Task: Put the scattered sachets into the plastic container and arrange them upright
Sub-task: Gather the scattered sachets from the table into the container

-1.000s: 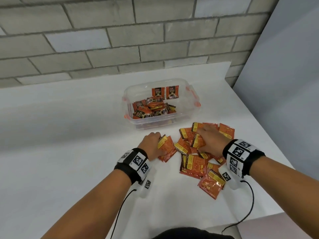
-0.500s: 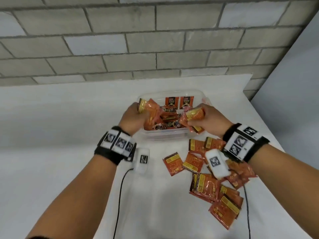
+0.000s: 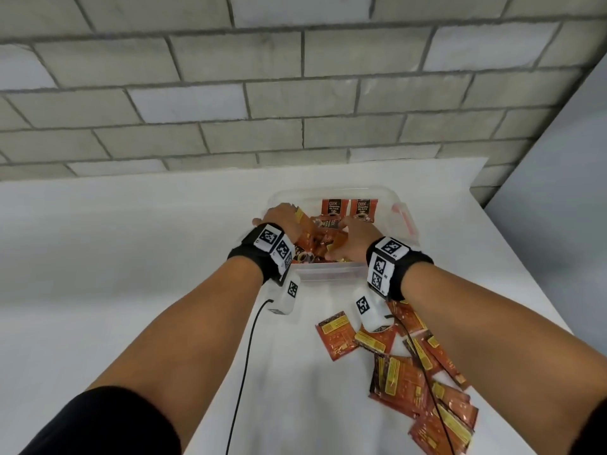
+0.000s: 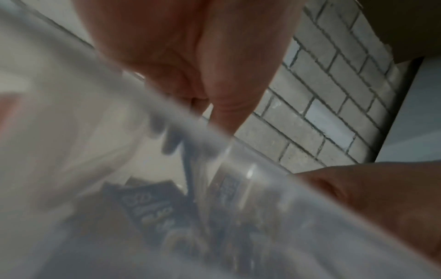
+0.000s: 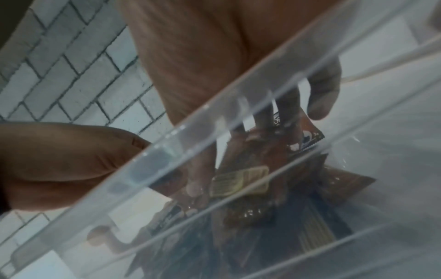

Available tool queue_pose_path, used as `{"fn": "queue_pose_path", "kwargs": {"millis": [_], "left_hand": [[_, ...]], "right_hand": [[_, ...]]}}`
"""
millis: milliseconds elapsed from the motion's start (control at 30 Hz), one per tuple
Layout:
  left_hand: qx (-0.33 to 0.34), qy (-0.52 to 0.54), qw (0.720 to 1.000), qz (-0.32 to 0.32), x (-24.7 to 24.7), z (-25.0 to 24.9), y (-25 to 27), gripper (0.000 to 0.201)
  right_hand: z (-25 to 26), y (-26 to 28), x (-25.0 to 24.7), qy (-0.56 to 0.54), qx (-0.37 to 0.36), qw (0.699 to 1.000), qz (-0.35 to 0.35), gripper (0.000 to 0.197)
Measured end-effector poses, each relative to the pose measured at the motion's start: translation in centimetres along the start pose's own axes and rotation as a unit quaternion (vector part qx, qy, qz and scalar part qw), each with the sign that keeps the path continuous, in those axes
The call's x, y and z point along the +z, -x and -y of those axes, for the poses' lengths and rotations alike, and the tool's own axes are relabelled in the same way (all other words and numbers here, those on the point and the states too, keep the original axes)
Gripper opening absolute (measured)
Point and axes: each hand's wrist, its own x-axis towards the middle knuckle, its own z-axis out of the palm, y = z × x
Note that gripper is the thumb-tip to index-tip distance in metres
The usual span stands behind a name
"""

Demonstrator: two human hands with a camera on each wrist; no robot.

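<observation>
both hands are inside the clear plastic container, which stands on the white surface near the grey brick wall. left hand is at the container's left side, lowered among a jumbled heap of orange sachets; whether its fingers grip any sachet cannot be told, as the left wrist view is blurred by the container wall. right hand is at the near right part of the heap; in the right wrist view its fingers reach down, seen through the clear wall, and curl around a few sachets, one with a yellow label. two sachets stand upright against the far wall of the container, printed faces toward the camera. the remaining scattered sachets lie flat and overlapping on the surface, in front of the container and under the right forearm. one sachet lies slightly apart to their left.
</observation>
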Motion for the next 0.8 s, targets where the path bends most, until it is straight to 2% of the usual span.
{"fn": "queue_pose_path", "kwargs": {"millis": [133,300,467,533,600,700,733,800], "left_hand": [[0.032,0.060,0.997,0.024,0.1,0.6,0.3,0.066],[0.058,0.111,0.992,0.014,0.0,2.0,1.9,0.062],[0.066,0.126,0.990,0.008,0.5,2.7,3.9,0.059],[0.068,0.139,0.988,0.018,0.4,2.9,4.7,0.056],[0.074,0.157,0.985,0.002,-0.2,3.2,6.0,0.049],[0.117,0.207,0.969,-0.065,-0.7,3.4,9.9,0.020],[0.144,0.218,0.963,-0.063,-0.4,3.4,11.4,0.008],[0.193,0.198,0.961,0.007,1.3,3.1,14.2,0.008]], "right_hand": [[-0.5,0.7,0.1,-0.021,-0.034,0.998,-0.052,0.071],[-1.5,1.4,0.2,-0.001,-0.053,0.998,-0.037,0.058],[-1.4,3.0,0.4,0.020,-0.060,0.998,-0.018,0.056],[-1.7,4.0,0.2,-0.005,-0.073,0.996,-0.041,0.052],[-2.2,5.4,-0.6,-0.034,-0.094,0.991,-0.090,0.044],[-4.7,8.6,-2.4,-0.091,-0.107,0.975,-0.170,0.021],[-6.3,9.7,-3.0,-0.115,-0.091,0.971,-0.187,0.013],[-10.4,11.4,-3.9,-0.125,-0.032,0.972,-0.195,0.005]]}}
